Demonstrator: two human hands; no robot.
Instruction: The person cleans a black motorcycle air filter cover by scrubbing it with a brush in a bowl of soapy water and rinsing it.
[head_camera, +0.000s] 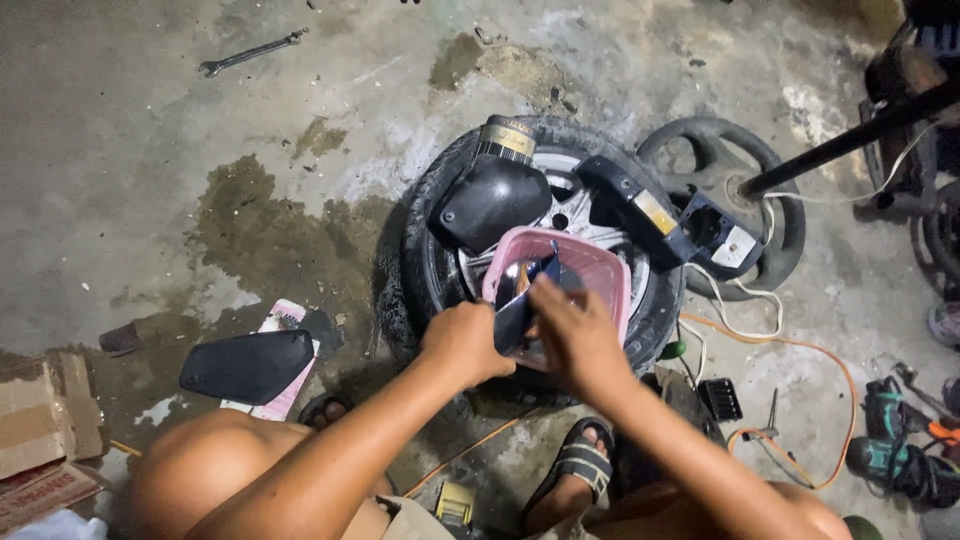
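Both hands meet over the pink basket (590, 272) resting on the wheel (440, 265). Left hand (465, 343) grasps a dark part (515, 315); right hand (578, 335) lies against it, grip unclear.

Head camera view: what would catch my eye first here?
A car tyre lying flat mid-floor, with a pink basket on top of it. Both hands, left hand and right hand, hold a dark part over the basket. A spanner lies far upper left.
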